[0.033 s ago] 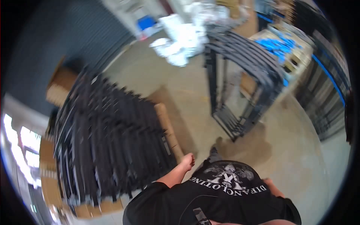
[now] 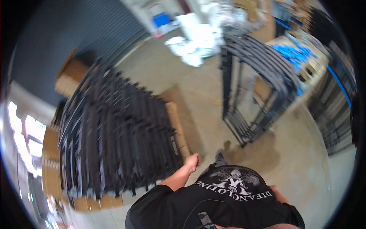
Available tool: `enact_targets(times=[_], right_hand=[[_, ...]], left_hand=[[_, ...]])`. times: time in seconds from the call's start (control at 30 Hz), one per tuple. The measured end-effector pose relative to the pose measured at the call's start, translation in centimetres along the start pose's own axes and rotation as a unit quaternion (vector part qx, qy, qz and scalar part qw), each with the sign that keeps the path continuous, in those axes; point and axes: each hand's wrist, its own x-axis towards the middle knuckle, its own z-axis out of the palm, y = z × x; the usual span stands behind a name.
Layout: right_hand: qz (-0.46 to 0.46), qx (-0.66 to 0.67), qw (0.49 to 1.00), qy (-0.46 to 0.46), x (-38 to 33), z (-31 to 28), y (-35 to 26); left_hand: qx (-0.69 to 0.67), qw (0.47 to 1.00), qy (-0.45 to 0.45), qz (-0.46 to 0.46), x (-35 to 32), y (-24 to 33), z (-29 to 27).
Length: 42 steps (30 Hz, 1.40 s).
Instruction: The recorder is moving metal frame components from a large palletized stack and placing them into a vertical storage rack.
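Observation:
My left hand hangs in front of me with its fingers curled in, and nothing shows in it. It is close to the cardboard edge strip along the right side of a big stack of black metal frames, apart from the frames. My right hand is at my right side, mostly hidden behind my black shirt, so its fingers do not show. Ahead to the right, several black rectangular frames stand upright on the floor, leaning together.
White plastic bags lie on the floor at the back. A table with blue pieces stands at the far right, beside more dark frames. Cardboard boxes sit behind the stack, near a grey shutter. My foot is on the concrete floor.
The surroundings have shifted slightly to the right in view. My left hand stays curled in front of me, and my right hand stays at my side.

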Motion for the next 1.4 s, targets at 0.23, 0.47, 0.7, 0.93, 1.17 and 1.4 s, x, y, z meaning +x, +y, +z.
enact_targets(times=[0.23,0.47,0.7,0.93,1.17,1.4], right_hand=[[-0.041,0.135,0.990,-0.017,6.1,-1.7,-19.4],[-0.078,0.139,0.961,-0.228,11.1,8.5,-42.8],[-0.188,0.108,0.880,-0.422,12.8,26.2,-56.5],[-0.356,-0.053,0.861,-0.360,-15.8,36.7,-71.8],[-0.593,0.039,0.659,-0.460,-28.5,42.4,-97.3],[-0.617,0.181,0.615,-0.457,-42.3,49.5,-120.2]], left_hand=[[0.242,0.693,0.353,0.581,-22.1,15.2,-9.7],[0.177,0.360,0.668,0.627,-40.7,14.4,-23.5],[0.304,0.335,0.761,0.465,-43.4,12.5,-34.0],[0.337,0.335,0.779,0.410,-41.9,12.7,-34.3],[0.298,0.360,0.794,0.389,-40.7,13.1,-33.9],[0.202,0.382,0.845,0.316,-39.2,16.2,-33.1]])
